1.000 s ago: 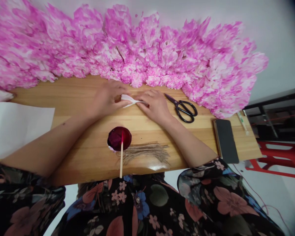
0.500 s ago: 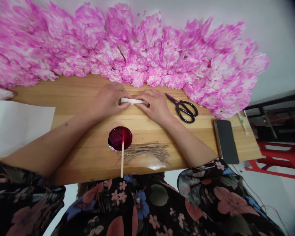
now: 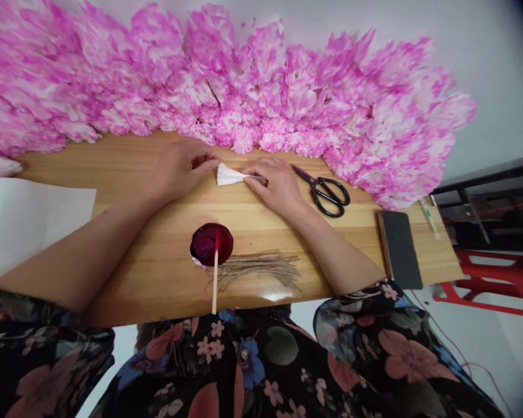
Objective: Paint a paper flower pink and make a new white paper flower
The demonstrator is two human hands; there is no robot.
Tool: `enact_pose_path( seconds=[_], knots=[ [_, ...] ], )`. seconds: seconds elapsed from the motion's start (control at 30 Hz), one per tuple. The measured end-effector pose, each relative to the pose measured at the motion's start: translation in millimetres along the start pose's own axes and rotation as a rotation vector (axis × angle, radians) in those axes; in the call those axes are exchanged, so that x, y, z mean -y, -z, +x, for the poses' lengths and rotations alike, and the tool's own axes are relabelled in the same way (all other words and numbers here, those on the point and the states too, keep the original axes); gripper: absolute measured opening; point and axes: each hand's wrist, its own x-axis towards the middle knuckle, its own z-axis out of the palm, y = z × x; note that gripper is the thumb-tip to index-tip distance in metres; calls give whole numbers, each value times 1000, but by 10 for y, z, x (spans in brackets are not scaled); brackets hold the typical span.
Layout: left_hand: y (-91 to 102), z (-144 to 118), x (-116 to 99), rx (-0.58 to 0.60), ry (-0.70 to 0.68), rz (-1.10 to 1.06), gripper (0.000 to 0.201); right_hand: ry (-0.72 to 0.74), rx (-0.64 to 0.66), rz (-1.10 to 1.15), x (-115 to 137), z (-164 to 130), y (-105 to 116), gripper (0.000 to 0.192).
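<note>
My right hand (image 3: 276,183) pinches a pleated white paper piece (image 3: 230,175) at its narrow, gathered middle. The paper's left end fans out. Its right end goes under my fingers and is partly hidden. My left hand (image 3: 185,168) is just left of the fanned end, thumb and fingers brought together with the tips close to the paper's upper corner. Whether they touch it or hold anything, I cannot tell. Black-handled scissors (image 3: 330,194) lie right of my right hand. Nearer me is a round dish of dark red liquid (image 3: 206,244) with a wooden stick (image 3: 215,278) resting in it.
A bundle of thin brown strings (image 3: 261,270) lies beside the dish. White paper sheets (image 3: 35,223) are at the left, and a phone (image 3: 400,249) is near the right edge. Pink and white paper flowers (image 3: 244,87) line the back. A red stool (image 3: 497,284) stands beyond the table.
My left hand has come off the white paper's left end and shifted slightly left and up. That end has fanned out. My right hand keeps its hold.
</note>
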Motion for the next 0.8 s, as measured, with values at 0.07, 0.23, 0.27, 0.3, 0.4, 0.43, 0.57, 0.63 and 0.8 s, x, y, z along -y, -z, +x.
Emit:
enact_pose_path(
  seconds=[0.07,0.23,0.27,0.3,0.4,0.43,0.57,0.63,0.8],
  knots=[
    [15,-5,22,-3,33,2,28,-4,4,-2,-6,3,3,19],
    [26,11,-10,41,-46,50,31,-11,8,10,-8,6,1,19],
    [28,17,-22,48,-68,66,31,-10,5,17,-6,6,0,18],
    [30,24,-31,52,-87,82,30,-8,1,24,-5,5,0,18],
    [39,40,-35,51,-127,134,27,-3,-5,36,-1,4,0,18],
    [41,43,-29,54,-135,148,27,-2,-5,35,-1,3,0,18],
    [37,42,-3,85,-148,178,29,-4,-15,29,-6,3,-7,20],
    [24,34,-1,91,-124,178,32,0,-19,29,-9,3,-11,20],
    [-11,25,-4,109,-116,187,33,-2,-13,27,-6,5,-12,20]
  ],
)
